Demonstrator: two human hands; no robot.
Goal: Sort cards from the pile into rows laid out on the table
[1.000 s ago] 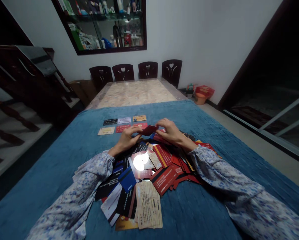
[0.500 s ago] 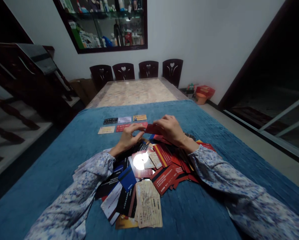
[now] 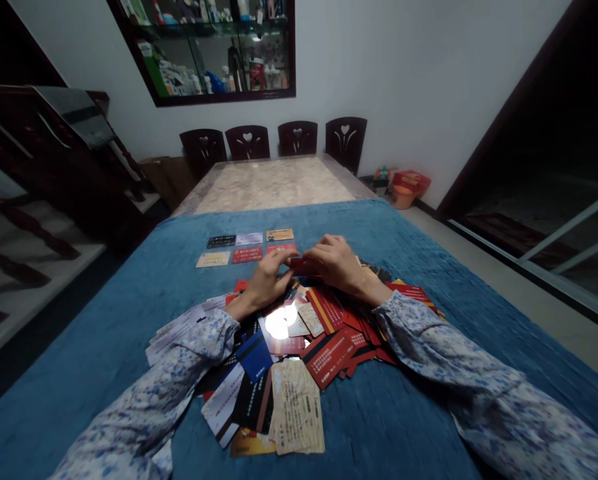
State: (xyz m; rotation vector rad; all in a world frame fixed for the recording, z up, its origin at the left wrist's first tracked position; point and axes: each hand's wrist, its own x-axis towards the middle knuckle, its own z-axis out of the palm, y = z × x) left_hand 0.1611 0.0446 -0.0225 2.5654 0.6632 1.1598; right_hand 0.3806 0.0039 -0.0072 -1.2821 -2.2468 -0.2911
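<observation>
Two floral sleeves (image 3: 133,407) at the near edge. Front of pile: 1 gold card (image 3: 251,445), 1 fanned beige stack (image 3: 299,410) (count unclear), 1 white card (image 3: 223,403), 1 black card with brown stripe (image 3: 253,403), 1 blue card (image 3: 255,357) on top. Rest of the pile (image 3: 326,310): mostly red, overlapping, can't count. Left hand (image 3: 269,280), right hand (image 3: 339,263) both over the far side of it. Right pinches 1 dark red card (image 3: 305,268), held between the two hands. Left has thumb and fingers curved at its left end; can't tell if gripping. Beyond the pile, 6 cards in 2 rows of 3. Nearer row: 1 cream (image 3: 213,259), 2 red (image 3: 247,255). Farther row: 1 black (image 3: 221,242), 1 silver (image 3: 249,239), 1 yellow (image 3: 279,235). All on 1 blue cloth (image 3: 189,280) over 1 table (image 3: 269,180). Far end: 4 chairs (image 3: 297,139), then 1 wall cabinet (image 3: 229,100).
</observation>
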